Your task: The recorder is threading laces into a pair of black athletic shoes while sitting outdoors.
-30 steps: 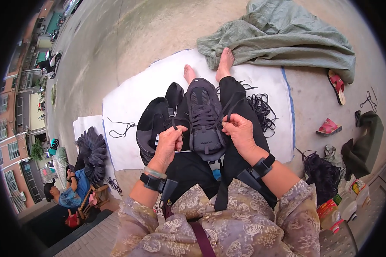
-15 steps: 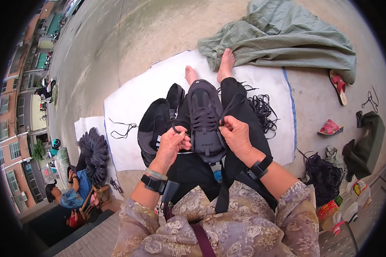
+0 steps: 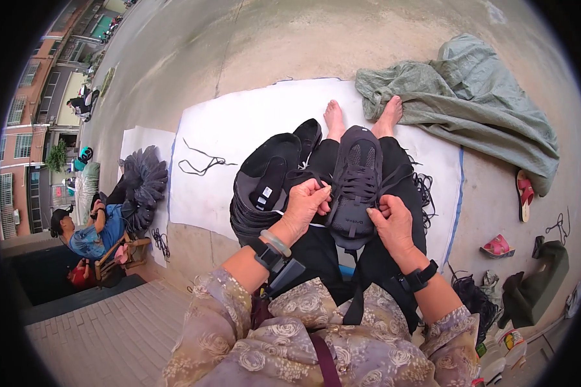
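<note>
A black sneaker (image 3: 357, 161) rests on my lap between my thighs, toe pointing away, with a black shoelace (image 3: 358, 187) threaded through its eyelets. My left hand (image 3: 303, 208) is at the shoe's left side, thumb and fingertips pinched on one end of the lace, which loops out past the fingers. On the opposite side, my right hand (image 3: 394, 226) is closed beside the shoe's collar, its thumb close against the tongue; the other lace end runs to its curled fingers, which partly hide it. Several more black shoes (image 3: 265, 174) are stacked left of my legs.
A white sheet (image 3: 206, 129) lies under my legs, bearing a loose lace (image 3: 203, 164). Black laces (image 3: 425, 193) are heaped beyond my right leg. A grey-green tarp (image 3: 458, 103) and red slippers (image 3: 525, 193) lie to the right. Another person (image 3: 93, 238) sits at far left beside piled dark shoe parts (image 3: 142, 184).
My view has shifted, so the shoe and hands appear farther right. My right hand has come down along the shoe toward the collar. My left hand still pinches the lace.
</note>
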The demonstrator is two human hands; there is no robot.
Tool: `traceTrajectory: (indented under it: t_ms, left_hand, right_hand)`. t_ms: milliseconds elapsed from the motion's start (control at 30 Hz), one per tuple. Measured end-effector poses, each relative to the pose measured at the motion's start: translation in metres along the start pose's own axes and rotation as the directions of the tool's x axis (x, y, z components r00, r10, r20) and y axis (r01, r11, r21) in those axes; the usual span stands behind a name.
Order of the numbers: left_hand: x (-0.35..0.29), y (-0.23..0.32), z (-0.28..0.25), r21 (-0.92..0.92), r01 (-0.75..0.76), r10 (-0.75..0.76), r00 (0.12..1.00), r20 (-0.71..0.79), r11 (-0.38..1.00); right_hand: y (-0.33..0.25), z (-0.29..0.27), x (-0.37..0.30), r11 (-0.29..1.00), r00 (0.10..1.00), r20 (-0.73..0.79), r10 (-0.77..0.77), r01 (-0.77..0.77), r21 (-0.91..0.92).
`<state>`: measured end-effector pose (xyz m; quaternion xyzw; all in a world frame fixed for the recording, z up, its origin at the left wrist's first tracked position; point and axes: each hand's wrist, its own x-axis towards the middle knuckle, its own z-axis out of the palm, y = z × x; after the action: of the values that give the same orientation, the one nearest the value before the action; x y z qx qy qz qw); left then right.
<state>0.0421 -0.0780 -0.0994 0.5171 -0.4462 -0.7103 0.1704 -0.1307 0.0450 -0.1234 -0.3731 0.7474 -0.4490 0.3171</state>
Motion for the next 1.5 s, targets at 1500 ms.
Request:
traceTrajectory:
  t_ms: [1500]
  left_hand:
    - [0.006,-0.02,0.006,0.524,-0.304,0.4,0.913,-0.077,0.796]
  right_hand:
    - [-0.039,0.056,0.011,0.652,0.813,0.208,-0.544,0.565,-0.505]
